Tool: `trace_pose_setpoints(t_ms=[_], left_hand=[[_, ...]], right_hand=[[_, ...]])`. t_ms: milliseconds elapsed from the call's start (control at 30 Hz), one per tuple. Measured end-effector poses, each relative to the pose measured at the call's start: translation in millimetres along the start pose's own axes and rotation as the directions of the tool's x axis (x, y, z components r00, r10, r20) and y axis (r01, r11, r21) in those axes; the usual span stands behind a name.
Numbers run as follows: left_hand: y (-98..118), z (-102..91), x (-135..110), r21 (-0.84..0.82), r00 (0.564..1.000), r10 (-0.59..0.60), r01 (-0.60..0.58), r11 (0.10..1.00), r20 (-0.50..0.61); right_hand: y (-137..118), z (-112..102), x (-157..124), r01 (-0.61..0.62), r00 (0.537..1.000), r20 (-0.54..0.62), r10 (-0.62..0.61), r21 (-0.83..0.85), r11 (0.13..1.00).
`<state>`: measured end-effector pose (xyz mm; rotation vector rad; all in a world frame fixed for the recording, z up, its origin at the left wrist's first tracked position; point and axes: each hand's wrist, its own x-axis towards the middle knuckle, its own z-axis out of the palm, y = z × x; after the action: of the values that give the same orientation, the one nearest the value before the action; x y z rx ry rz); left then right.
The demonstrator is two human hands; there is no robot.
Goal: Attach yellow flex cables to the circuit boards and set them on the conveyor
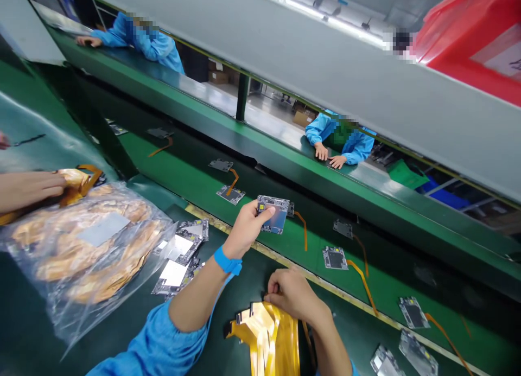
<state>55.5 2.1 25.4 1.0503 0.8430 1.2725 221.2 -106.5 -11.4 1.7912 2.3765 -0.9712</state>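
Observation:
My left hand, with a blue strap at its wrist, grips a small circuit board between thumb and fingers, over the near edge of the green conveyor belt. My right hand is closed, its fingers curled at the upper end of a stack of gold flex cables. What its fingertips pinch, if anything, is hidden. A pile of circuit boards lies on the bench left of my left forearm. Several boards with orange flex cables, one of them a board to the right, lie along the belt.
A clear plastic bag full of gold flex cables lies at left, beside a co-worker's hand. More boards rest at lower right. Two people in blue sit across the belt. A red bin stands on the overhead shelf.

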Motion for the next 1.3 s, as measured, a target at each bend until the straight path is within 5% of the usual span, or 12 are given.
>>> trace_pose_setpoints(t_ms=[233,367,433,567,667,733,1000,1300], left_hand=[[1,1.3,-3,0.157,0.996,0.021,-0.033,0.987,0.081],[5,5.8,-7,0.263,0.985,0.045,-0.090,0.960,0.169],[6,9.0,-10,0.302,0.971,0.042,-0.114,0.946,0.234],[5,16.7,-19,0.398,0.939,0.035,-0.179,0.900,0.343],[3,22.5,-26,0.491,0.925,0.030,-0.228,0.841,0.379],[1,25.6,-30,0.533,0.916,0.023,-0.253,0.807,0.401],[-2,29.2,-34,0.587,0.898,0.076,-0.344,0.733,0.433],[-9,28.0,-32,0.640,0.906,0.108,-0.369,0.674,0.409]], right_hand=[[6,-17,-17,0.070,0.995,-0.089,-0.048,0.266,0.961],[7,-29,-29,0.189,0.945,-0.318,-0.074,0.346,0.919],[6,-32,-34,0.252,0.868,-0.493,-0.065,0.324,0.912],[4,-35,-40,0.303,0.640,-0.762,-0.098,0.133,0.944],[3,-36,-42,0.281,0.503,-0.848,-0.165,-0.021,0.960],[3,-35,-43,0.247,0.459,-0.865,-0.202,-0.094,0.964],[5,-33,-38,0.154,0.473,-0.842,-0.259,-0.211,0.965],[2,-31,-34,0.175,0.432,-0.845,-0.315,-0.264,0.949]])
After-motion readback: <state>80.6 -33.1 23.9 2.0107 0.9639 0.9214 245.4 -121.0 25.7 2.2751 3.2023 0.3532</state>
